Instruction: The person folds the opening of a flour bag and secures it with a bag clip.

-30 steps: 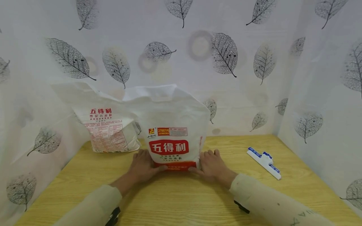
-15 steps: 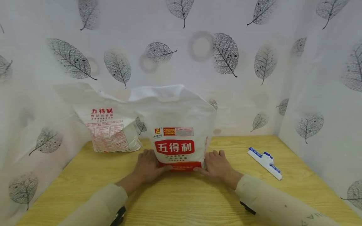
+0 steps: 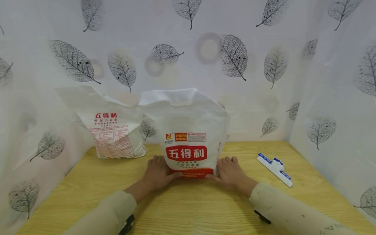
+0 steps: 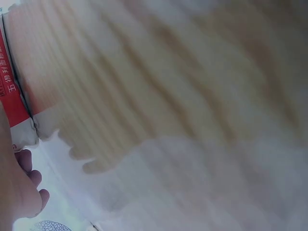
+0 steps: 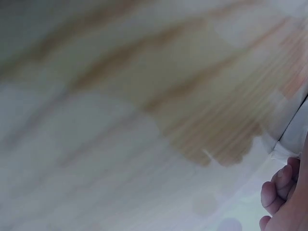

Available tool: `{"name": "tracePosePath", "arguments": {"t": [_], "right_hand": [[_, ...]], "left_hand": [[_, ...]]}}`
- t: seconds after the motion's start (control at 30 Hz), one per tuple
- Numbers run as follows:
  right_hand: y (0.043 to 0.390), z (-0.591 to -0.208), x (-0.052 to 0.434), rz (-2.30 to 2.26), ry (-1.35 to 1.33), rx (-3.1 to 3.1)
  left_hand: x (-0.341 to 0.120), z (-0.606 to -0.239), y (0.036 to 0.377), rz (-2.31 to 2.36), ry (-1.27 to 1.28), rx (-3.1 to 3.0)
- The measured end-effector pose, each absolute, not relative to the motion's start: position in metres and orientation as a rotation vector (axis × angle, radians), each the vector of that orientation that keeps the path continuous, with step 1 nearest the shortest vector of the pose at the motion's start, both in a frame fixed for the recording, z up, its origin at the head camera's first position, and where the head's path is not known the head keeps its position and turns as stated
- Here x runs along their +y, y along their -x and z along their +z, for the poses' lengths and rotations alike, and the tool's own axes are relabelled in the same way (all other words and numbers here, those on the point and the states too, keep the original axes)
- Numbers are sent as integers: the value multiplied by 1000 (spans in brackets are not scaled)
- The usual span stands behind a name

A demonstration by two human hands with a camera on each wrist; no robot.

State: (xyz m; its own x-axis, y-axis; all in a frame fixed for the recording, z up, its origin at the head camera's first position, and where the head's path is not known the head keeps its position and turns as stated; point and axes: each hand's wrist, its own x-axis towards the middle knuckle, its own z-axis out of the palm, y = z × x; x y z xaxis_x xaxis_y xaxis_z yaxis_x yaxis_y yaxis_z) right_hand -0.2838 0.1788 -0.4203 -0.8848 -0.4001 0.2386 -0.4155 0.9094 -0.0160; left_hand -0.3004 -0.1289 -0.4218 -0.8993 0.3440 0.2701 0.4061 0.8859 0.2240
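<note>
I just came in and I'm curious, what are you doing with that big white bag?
A person has both hands on the bottom of a white bag with red writing that stands upright on the wooden table. The left hand holds its left bottom corner, the right hand its right one, thumbs against the red strip in front. A second bag sits behind to the left, untouched. A white and blue clip lies apart on the right.
</note>
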Motion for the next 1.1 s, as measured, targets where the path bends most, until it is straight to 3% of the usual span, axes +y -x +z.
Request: {"name": "tracePosePath", "arguments": {"t": [0.57, 1.1], "right_hand": [[281, -420, 197, 93, -587, -2841], [281, -399, 202, 91, -684, -2909]], "left_hand": [[-110, -424, 301, -417, 573, -2817], [-119, -407, 299, -346, 563, -2912]]}}
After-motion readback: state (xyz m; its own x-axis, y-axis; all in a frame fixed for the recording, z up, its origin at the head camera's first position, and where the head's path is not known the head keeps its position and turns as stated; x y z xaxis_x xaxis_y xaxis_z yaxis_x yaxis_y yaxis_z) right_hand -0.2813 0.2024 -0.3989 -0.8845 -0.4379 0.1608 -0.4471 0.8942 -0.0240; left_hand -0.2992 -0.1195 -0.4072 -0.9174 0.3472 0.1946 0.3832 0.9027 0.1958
